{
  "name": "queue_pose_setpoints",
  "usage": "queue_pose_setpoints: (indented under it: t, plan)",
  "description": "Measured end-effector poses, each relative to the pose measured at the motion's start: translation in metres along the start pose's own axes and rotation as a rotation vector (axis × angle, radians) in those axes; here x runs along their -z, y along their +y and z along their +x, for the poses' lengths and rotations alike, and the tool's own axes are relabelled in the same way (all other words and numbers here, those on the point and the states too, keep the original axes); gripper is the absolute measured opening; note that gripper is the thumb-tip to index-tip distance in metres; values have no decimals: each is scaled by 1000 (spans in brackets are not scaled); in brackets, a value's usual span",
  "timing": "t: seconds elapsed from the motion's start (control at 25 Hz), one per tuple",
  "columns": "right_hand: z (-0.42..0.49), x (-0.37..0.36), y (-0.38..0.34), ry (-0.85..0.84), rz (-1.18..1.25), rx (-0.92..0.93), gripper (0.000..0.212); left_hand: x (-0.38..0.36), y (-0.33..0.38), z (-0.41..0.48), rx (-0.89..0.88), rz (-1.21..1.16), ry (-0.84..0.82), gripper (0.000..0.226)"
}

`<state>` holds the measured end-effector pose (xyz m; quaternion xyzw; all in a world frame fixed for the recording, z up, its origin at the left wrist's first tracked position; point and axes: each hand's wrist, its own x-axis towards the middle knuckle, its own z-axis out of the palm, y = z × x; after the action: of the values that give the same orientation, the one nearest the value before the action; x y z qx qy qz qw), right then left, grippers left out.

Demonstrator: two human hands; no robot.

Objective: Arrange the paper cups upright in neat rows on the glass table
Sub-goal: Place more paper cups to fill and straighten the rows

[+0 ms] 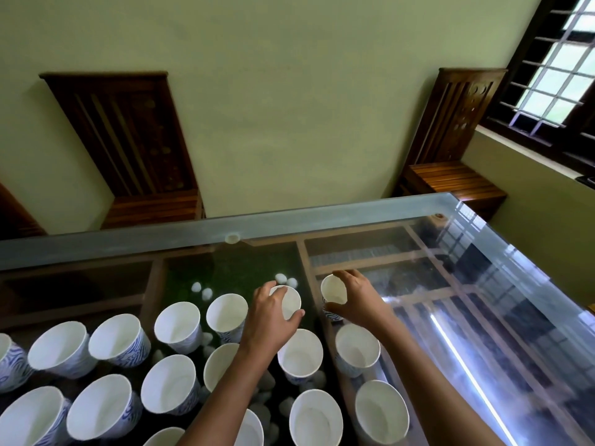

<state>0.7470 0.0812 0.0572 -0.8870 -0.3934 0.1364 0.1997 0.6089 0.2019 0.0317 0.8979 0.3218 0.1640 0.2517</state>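
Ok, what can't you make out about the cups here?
Head view:
- Left hand covers much of its cup.
- Right hand hides the far side of its cup.
- Bottom and left edges cut off the nearest cups, so no full count.

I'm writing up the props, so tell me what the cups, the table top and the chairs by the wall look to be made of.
Cups: apparently paper, matte white inside with a thin rolled rim, blue wavy print outside.
Table top: clear glass, glossy; it mirrors the window, and a wooden frame shows through it.
Chairs: dark brown wood, seemingly varnished, with slatted seats and carved backs.
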Motion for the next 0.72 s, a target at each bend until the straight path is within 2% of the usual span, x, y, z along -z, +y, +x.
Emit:
queue_pose_setpoints:
  t: [0.32,0.72]
  plan:
    - [-4,-7,1,7,30,64,73,-3,-5,2,18,-26,-4,54]
    - [-6,-10,0,43,70,27,72,-2,-5,0,3,-11,-5,55]
